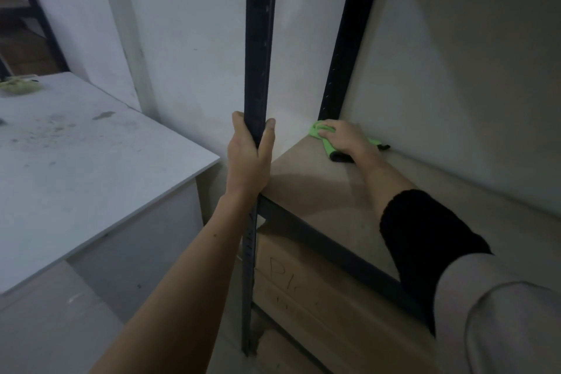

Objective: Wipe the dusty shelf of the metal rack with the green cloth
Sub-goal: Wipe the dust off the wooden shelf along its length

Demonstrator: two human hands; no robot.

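Note:
The metal rack has dark upright posts and a tan board shelf [318,185]. My left hand [250,155] grips the front post [258,39] just above the shelf's corner, fingers and thumb curled round it. My right hand [344,138] lies on the green cloth [326,146] at the shelf's far left corner, beside the rear post [343,55], fingers curled over the bunched fabric. The cloth has a dark edge that shows on both sides of the hand. Most of the cloth is hidden under the hand.
A dusty white table [91,167] stands left of the rack, with a small greenish object [21,86] at its far edge. A cardboard box [303,291] with handwriting sits under the shelf. White walls close in behind and to the right.

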